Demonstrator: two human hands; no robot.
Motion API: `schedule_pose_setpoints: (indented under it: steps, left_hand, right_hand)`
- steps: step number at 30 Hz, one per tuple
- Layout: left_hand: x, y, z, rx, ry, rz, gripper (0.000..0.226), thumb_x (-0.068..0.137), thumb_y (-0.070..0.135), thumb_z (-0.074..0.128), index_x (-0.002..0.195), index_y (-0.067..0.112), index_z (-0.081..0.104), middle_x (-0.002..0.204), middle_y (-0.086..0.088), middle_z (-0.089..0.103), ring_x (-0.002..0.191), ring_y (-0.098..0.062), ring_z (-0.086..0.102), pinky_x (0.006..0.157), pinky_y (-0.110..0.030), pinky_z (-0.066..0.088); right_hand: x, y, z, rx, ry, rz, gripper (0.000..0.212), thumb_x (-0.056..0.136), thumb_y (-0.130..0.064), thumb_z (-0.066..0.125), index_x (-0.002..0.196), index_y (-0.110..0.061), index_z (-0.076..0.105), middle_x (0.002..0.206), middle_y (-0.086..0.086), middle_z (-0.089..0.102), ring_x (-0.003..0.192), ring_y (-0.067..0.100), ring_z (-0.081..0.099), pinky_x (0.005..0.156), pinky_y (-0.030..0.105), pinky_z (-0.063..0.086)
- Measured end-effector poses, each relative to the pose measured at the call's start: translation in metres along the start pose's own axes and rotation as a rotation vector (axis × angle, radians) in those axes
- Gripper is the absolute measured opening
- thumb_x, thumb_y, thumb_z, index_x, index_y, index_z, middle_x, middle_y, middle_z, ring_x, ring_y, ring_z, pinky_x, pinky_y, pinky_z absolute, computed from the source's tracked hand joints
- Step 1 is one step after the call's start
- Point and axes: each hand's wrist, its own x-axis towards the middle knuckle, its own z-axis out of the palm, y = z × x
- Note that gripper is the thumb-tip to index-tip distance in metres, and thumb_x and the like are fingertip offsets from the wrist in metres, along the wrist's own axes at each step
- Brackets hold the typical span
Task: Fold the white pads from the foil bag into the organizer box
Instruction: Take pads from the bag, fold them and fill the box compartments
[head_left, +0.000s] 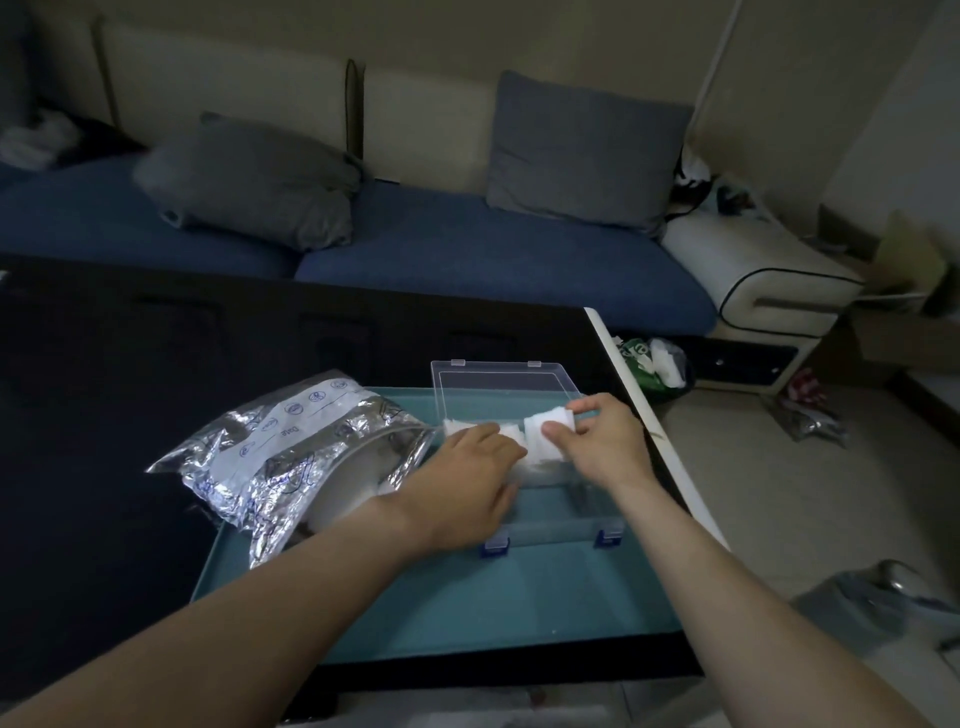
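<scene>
Over on the teal tray (519, 613) that sits on the dark tabletop (104, 415), both hands are working right at the clear organizer box (566, 514), which stands with its lid (498, 382) flipped up at the back and its blue latches toward the person. Right hand (602, 441) has its thumb and fingers (553, 429) pinched on a white pad (545, 434), held just above the far half of the box. Left hand (467, 488) lies low over the box with its fingers reaching forward onto more white pads (467, 427) already sitting inside; looks like flat fingers pressing them down rather than a real grip, though the tips are partly hidden so I can't swear to it. Crinkly foil bag (291, 452) lies just left of the box, half on the tray, mouth gaping toward the hands, with something white showing inside, so I'd guess plenty of pads are left. Handling-wise, these look like thin gauze or cotton squares: basically weightless, floppy, no stiffness at all, not slippery, and not fragile. They'll spring open or drift if let go early, so my take is pinch at opposite edges or corners, crease it over, then hold the fold flat with the other hand as it goes in. Box is light clear plastic too and could skate on the tray if pushed. Behind it all is a blue sofa (493, 260) with grey cushions (582, 150).
</scene>
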Motion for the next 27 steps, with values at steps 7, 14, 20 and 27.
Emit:
schedule_pose_setpoints:
  steps: [7, 14, 20, 27]
  left_hand:
    - [0.009, -0.001, 0.002, 0.065, -0.038, -0.025, 0.032, 0.093, 0.029, 0.048, 0.121, 0.016, 0.054, 0.125, -0.004, 0.053, 0.118, -0.023, 0.046, 0.106, -0.033, 0.030]
    - [0.011, -0.001, -0.001, 0.002, -0.044, -0.040, 0.029, 0.093, 0.027, 0.050, 0.118, 0.014, 0.056, 0.121, -0.007, 0.055, 0.113, -0.025, 0.050, 0.101, -0.038, 0.038]
    - [0.010, -0.002, 0.000, 0.005, -0.035, -0.034, 0.027, 0.091, 0.028, 0.051, 0.114, 0.014, 0.056, 0.117, -0.006, 0.056, 0.109, -0.025, 0.051, 0.097, -0.035, 0.038]
    - [0.004, -0.007, -0.001, -0.103, -0.036, -0.006, 0.030, 0.090, 0.025, 0.053, 0.117, 0.014, 0.057, 0.117, -0.006, 0.056, 0.114, -0.025, 0.051, 0.099, -0.032, 0.038]
  right_hand:
    - [0.002, -0.012, 0.001, -0.163, -0.109, 0.046, 0.025, 0.090, -0.027, 0.074, 0.102, -0.017, 0.055, 0.098, 0.001, 0.058, 0.089, 0.017, 0.057, 0.075, 0.024, 0.042]
    - [0.003, -0.011, -0.005, -0.286, -0.121, -0.004, 0.017, 0.092, -0.018, 0.070, 0.078, -0.011, 0.065, 0.079, -0.003, 0.059, 0.067, 0.000, 0.049, 0.076, 0.022, 0.041]
    - [0.005, -0.016, -0.005, -0.318, -0.077, -0.153, 0.019, 0.084, -0.012, 0.076, 0.075, -0.025, 0.065, 0.079, -0.009, 0.064, 0.074, 0.007, 0.062, 0.069, 0.017, 0.047]
    - [0.005, -0.031, 0.000, -0.383, -0.295, -0.051, 0.026, 0.081, -0.013, 0.082, 0.106, -0.019, 0.077, 0.095, -0.008, 0.069, 0.096, 0.010, 0.065, 0.100, 0.029, 0.051]
